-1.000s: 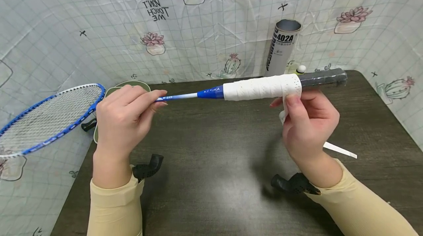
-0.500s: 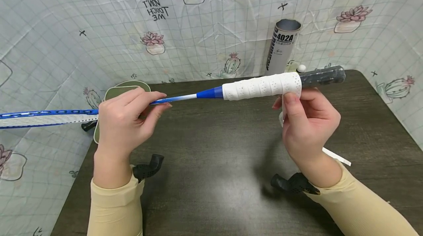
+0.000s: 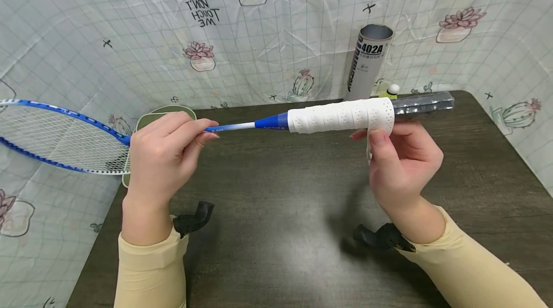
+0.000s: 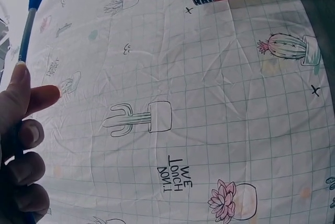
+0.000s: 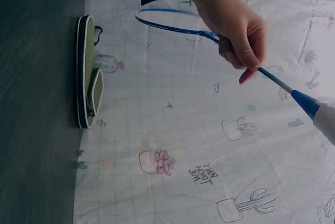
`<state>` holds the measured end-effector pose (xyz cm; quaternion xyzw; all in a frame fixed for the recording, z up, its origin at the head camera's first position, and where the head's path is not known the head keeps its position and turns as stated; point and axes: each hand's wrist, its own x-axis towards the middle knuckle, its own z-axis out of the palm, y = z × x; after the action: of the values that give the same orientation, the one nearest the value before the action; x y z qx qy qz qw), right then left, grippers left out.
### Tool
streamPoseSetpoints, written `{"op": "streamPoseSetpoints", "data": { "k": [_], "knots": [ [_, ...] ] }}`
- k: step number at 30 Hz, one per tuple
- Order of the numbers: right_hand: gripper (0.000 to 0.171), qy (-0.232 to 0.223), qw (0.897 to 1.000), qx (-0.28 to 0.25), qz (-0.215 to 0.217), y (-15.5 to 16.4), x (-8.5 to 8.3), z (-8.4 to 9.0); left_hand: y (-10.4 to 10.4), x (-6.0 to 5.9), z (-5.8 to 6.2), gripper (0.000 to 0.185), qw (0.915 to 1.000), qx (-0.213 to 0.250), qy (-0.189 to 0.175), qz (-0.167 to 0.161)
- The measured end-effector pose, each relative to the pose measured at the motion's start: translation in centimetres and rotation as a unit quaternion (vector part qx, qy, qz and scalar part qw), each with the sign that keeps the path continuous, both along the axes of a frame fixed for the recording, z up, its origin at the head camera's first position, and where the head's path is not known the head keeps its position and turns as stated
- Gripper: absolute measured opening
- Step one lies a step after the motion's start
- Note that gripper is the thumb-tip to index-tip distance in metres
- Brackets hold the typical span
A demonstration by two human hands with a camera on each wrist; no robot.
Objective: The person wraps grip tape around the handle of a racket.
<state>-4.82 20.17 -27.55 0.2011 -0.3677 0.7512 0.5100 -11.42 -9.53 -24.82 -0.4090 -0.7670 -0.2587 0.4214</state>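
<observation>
The tube (image 3: 369, 61) reads "402A"; the backdrop cloth (image 3: 129, 34) shows mirrored "DON'T TOUCH ME".

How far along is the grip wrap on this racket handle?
Most of it looks done: white tape covers the handle from the blue cone nearly to the butt. In hand: the left hand holds the shaft while the right hand pinches the loose tape end. Left: the dark butt section is bare.

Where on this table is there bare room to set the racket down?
The dark table is bare in the middle, between the two forearms and under the racket. The back edge is crowded: shuttle tube at right, a green object at left.
</observation>
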Motion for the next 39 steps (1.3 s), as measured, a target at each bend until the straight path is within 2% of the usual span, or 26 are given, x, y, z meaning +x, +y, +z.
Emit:
{"op": "streamPoseSetpoints", "data": {
  "k": [3, 6, 11, 14, 18, 21, 26, 29, 35, 39],
  "knots": [
    [0.041, -0.002, 1.0, 0.012, -0.021, 0.0, -0.04, 0.0, -0.01, 0.03, 0.08, 0.03, 1.0, -0.003, -0.006, 0.001],
    [0.045, -0.005, 1.0, 0.014, -0.023, 0.09, -0.15, -0.06, 0.0, 0.11, 0.15, 0.029, 0.9998, -0.014, -0.002, 0.009],
    [0.041, -0.001, 1.0, -0.002, -0.006, 0.26, -0.25, 0.0, -0.06, 0.13, 0.23, 0.03, 0.9996, -0.023, -0.007, 0.011],
    [0.037, -0.007, 1.0, -0.005, 0.0, 0.31, -0.31, -0.03, -0.18, 0.15, 0.19, 0.03, 0.9998, -0.013, -0.013, 0.005],
    [0.036, -0.031, 0.999, 0.008, -0.006, 0.47, -0.38, -0.23, -0.19, 0.02, 0.09, 0.016, 0.9998, 0.015, -0.004, -0.009],
    [0.034, -0.04, 0.999, 0.017, -0.013, 0.52, -0.35, -0.36, -0.07, -0.13, 0.02, 0.011, 0.9997, 0.023, 0.01, -0.007],
    [0.024, -0.03, 0.999, 0.009, -0.013, 0.31, -0.23, -0.13, 0.02, -0.24, 0.0, 0.025, 0.9997, 0.015, 0.016, 0.013],
    [0.02, -0.03, 0.999, 0.003, -0.009, 0.28, -0.18, 0.0, -0.01, -0.18, -0.05, 0.027, 0.9997, 0.014, 0.013, 0.017],
    [0.018, -0.035, 0.999, 0.001, 0.004, 0.5, -0.37, 0.08, -0.18, -0.07, -0.12, 0.02, 1.0, 0.002, -0.001, 0.001],
    [0.014, -0.051, 0.999, 0.001, 0.018, 0.89, -0.39, -0.1, -0.13, -0.16, -0.1, 0.024, 0.9998, -0.019, 0.002, -0.004]
  ]
}}
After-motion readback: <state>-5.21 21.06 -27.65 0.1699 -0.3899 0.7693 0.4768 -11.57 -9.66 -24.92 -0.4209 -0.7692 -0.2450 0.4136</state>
